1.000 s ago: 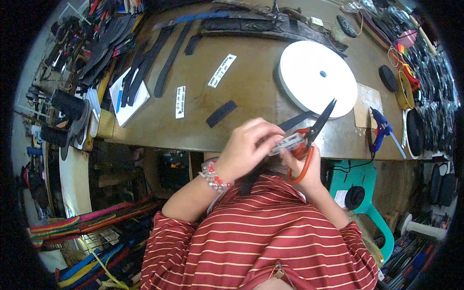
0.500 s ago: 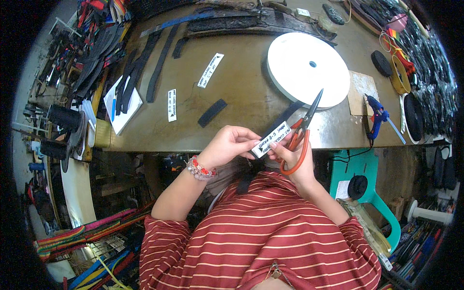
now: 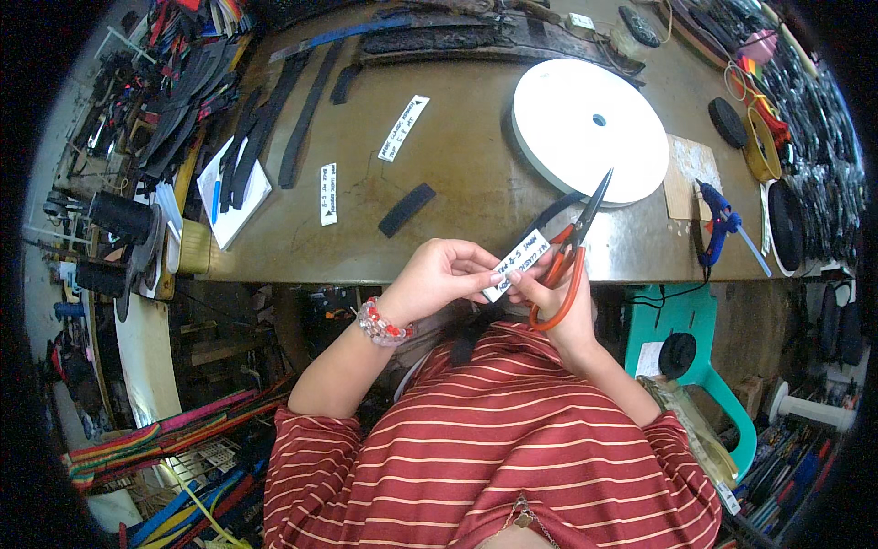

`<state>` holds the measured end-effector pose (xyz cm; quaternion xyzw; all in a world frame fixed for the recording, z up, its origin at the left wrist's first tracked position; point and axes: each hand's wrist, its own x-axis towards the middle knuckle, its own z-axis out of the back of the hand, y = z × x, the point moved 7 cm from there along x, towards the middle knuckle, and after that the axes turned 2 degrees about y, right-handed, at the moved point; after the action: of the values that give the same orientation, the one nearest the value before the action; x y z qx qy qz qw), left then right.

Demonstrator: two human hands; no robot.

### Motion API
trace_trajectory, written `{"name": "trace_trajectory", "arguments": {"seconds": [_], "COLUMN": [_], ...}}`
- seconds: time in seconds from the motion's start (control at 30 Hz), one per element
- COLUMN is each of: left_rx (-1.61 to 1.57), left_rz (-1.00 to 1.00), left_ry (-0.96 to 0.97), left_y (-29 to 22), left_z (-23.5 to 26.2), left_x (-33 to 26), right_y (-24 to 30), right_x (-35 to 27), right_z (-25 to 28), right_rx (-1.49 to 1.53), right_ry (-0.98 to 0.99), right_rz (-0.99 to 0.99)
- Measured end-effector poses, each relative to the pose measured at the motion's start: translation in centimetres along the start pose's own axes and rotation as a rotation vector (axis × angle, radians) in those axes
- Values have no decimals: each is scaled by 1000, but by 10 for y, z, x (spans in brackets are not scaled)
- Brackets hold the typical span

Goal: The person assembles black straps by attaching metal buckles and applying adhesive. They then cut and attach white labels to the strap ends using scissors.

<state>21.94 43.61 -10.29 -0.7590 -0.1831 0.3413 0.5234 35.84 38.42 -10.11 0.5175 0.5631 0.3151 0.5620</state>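
Just past the table's near edge, a white label strip with handwriting lies against a black strap that runs back to the big white reel. My left hand pinches the label's lower left end between thumb and fingers. With its thumb pressed on the label, my right hand also carries orange-handled scissors looped over the fingers. Their pointed blades rise over the reel and look nearly closed. Part of the strap beneath the label is hidden by my fingers.
On the table lie a short black strip, two more labels and long black straps. A blue glue gun stands by a stained board at right. Below sits a green chair.
Both hands stay almost in place, still gripping the label against the strap. My left fingertips have shifted slightly along the label, and the table view has moved slightly.
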Motion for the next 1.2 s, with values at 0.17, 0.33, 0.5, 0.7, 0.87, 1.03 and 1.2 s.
{"name": "trace_trajectory", "arguments": {"seconds": [0.17,0.33,0.5,0.7,0.87,1.03,1.2], "left_rx": [45,109,161,107,119,151,291], "left_rz": [-23,-23,-18,-21,-17,-26,-97], "left_ry": [-16,-51,-71,-80,-73,-41,8], "left_y": [0,-4,-5,-3,-3,-3,-11], "left_z": [1,1,-1,1,2,2,-8], "left_x": [-1,-5,-9,-11,-10,-11,2], "right_y": [-2,-4,3,7,14,13,12], "right_x": [-1,12,30,29,27,24,23], "right_z": [0,13,31,30,25,28,24], "right_rx": [25,375,306,281,186,134,104], "right_ry": [28,-8,-35,-3,-25,-43,-67], "right_rz": [25,66,153,137,165,152,162]}}
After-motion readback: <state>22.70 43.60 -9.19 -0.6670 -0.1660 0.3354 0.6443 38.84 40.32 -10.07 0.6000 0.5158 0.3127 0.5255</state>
